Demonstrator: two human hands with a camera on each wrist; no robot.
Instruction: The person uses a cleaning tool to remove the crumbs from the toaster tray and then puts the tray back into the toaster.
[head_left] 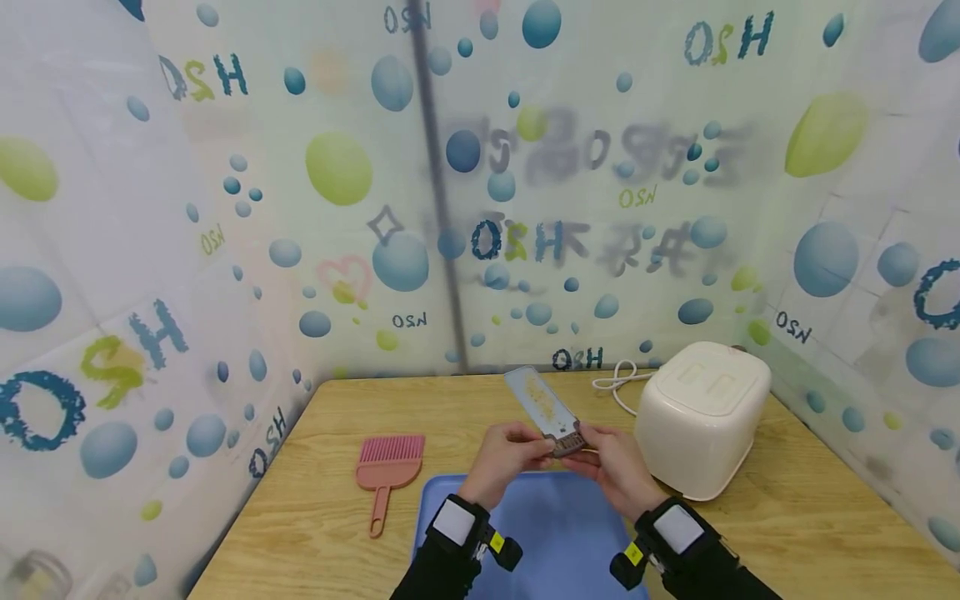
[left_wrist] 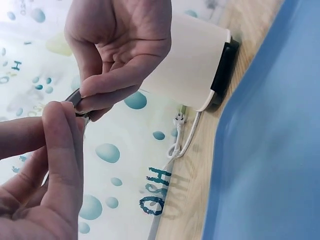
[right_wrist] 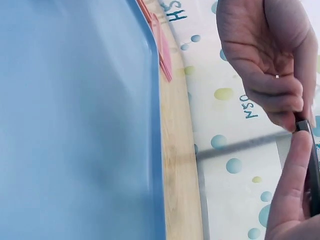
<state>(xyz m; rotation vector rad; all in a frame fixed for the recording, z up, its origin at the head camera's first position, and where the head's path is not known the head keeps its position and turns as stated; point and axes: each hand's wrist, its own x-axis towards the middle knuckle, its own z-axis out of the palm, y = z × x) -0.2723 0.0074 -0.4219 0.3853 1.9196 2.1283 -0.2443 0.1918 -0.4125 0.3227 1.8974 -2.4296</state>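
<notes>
Both hands meet over the far edge of a blue tray (head_left: 558,533), holding one slim, flat thing (head_left: 542,400) between them. Its long pale grey panel with gold marks points away and left; its near end (head_left: 567,442) is brown with rows of small keys, like a phone keypad. The left hand (head_left: 502,458) pinches the near end from the left, thumb on top. From the right, the right hand (head_left: 615,467) pinches the same end. In the left wrist view only a dark edge (left_wrist: 74,96) shows between the fingertips; fingers hide the rest.
A pink dustpan-shaped tool (head_left: 390,467) with a comb-like edge lies left of the tray. Close beyond the right hand stands a cream toaster-like appliance (head_left: 701,417), its white cord (head_left: 618,379) coiled behind. A patterned curtain (head_left: 375,250) encloses the wooden table (head_left: 300,500).
</notes>
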